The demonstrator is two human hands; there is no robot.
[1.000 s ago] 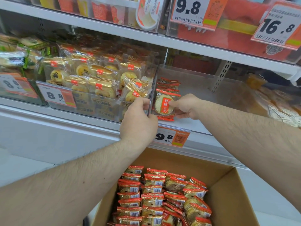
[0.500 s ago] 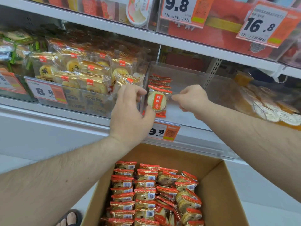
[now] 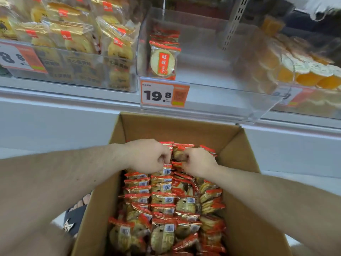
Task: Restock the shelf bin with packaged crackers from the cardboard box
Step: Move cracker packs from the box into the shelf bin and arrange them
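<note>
A brown cardboard box (image 3: 238, 182) stands below the shelf, packed with several red-and-clear cracker packs (image 3: 162, 200) in rows. My left hand (image 3: 149, 157) and my right hand (image 3: 198, 163) are both down in the far end of the box, fingers curled round cracker packs (image 3: 178, 154) between them. Above, the clear shelf bin (image 3: 221, 71) holds a short row of upright cracker packs (image 3: 163, 60) at its left front; most of the bin is bare.
A 19.8 price tag (image 3: 164, 94) hangs on the bin's front lip. A bin of yellow pastry packs (image 3: 73, 37) sits to the left, and orange jelly cups (image 3: 299, 69) to the right. A sandalled foot (image 3: 76, 217) shows left of the box.
Both hands have left the cracker pack standing in the shelf bin and dropped into the box, where they now grip packs. The view has tilted downward.
</note>
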